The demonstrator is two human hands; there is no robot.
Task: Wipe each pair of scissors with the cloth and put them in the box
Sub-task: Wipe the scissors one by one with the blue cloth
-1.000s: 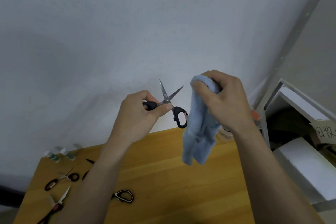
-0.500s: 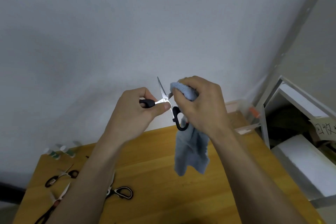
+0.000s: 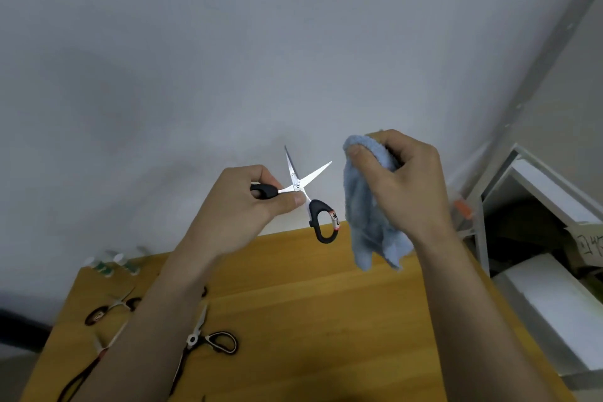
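My left hand (image 3: 241,206) grips one black handle of a pair of scissors (image 3: 305,188) held up in front of the wall, blades spread apart and pointing up, the other handle loop hanging down. My right hand (image 3: 404,186) holds a light blue cloth (image 3: 368,215) a short way right of the blades, not touching them; the cloth hangs down from my fingers. Several more scissors lie on the wooden table (image 3: 310,320): one with black-and-white handles (image 3: 208,336), and others (image 3: 111,307) at the left, partly hidden by my left forearm.
Small bottles (image 3: 111,266) stand at the table's far left corner against the wall. A transparent container with an orange part (image 3: 461,210) sits at the table's right end, mostly hidden by my right hand. White shelving (image 3: 535,238) stands to the right.
My right hand wiped the cloth over a blade half a second ago, then drew off to the right; the blades now stand bare. My left hand holds the scissors much as before.
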